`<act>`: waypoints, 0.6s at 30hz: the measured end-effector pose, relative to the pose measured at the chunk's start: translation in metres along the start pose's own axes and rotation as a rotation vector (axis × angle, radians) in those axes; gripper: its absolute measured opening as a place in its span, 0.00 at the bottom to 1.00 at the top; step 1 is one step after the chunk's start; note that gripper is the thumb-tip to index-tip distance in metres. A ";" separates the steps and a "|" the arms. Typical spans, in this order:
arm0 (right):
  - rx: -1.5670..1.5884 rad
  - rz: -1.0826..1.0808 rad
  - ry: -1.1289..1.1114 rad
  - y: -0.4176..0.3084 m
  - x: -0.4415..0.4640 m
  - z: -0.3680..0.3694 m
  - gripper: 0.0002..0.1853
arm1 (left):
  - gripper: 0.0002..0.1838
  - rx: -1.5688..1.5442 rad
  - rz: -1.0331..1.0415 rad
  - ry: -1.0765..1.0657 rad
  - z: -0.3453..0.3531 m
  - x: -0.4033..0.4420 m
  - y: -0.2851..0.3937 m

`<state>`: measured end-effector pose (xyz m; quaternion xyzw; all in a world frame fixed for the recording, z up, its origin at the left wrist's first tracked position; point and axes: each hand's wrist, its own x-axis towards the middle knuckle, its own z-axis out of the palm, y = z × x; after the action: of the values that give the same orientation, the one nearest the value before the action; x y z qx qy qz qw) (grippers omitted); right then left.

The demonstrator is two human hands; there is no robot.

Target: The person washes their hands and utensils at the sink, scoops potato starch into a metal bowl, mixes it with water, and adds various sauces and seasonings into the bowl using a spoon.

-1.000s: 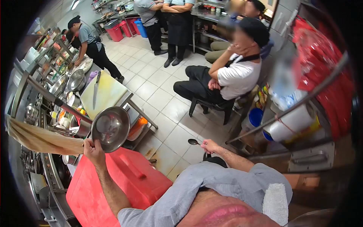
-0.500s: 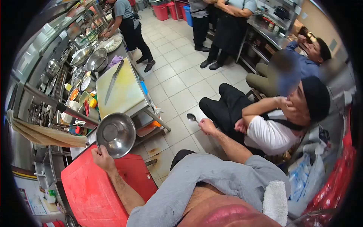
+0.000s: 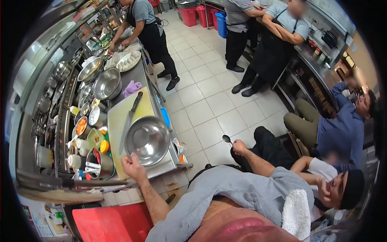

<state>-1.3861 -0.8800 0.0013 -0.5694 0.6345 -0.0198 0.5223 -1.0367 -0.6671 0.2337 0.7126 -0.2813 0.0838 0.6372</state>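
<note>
My left hand (image 3: pixel 134 167) is closed on the rim of a shiny steel mixing bowl (image 3: pixel 147 141). The bowl looks bare inside and hangs over the near end of a yellowed cutting board (image 3: pixel 147 105). A large kitchen knife (image 3: pixel 132 113) with a black handle lies on that board, its blade partly behind the bowl. On the other side, my right hand (image 3: pixel 239 147) grips a metal spoon (image 3: pixel 227 138) by its handle, above the tiled floor.
Left of the board stand a tub of sliced carrots (image 3: pixel 81 126), sauce bottles and a utensil container (image 3: pixel 100 163). Beyond are a steel bowl (image 3: pixel 108 84), a purple cloth (image 3: pixel 132 88) and a plate of dumplings (image 3: pixel 129 61). A seated person (image 3: pixel 342 189) is close on my right; others stand farther off.
My view has shifted toward the counter. The bowl has gone from above the red lid to over the cutting board's near end. The spoon stays in my right hand.
</note>
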 end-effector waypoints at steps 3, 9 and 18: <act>0.119 0.047 0.015 0.004 0.056 -0.025 0.09 | 0.18 -0.034 -0.020 -0.033 0.074 0.023 -0.014; 0.183 0.150 0.000 -0.024 0.159 -0.076 0.08 | 0.17 -0.084 -0.060 -0.157 0.205 0.052 -0.039; -0.018 -0.112 -0.107 -0.189 0.363 -0.149 0.06 | 0.17 -0.123 -0.253 -0.095 0.390 0.151 -0.070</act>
<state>-1.2851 -1.3011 -0.0456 -0.6089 0.5729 -0.0128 0.5485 -0.9697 -1.0822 0.1780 0.7051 -0.2238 -0.0485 0.6711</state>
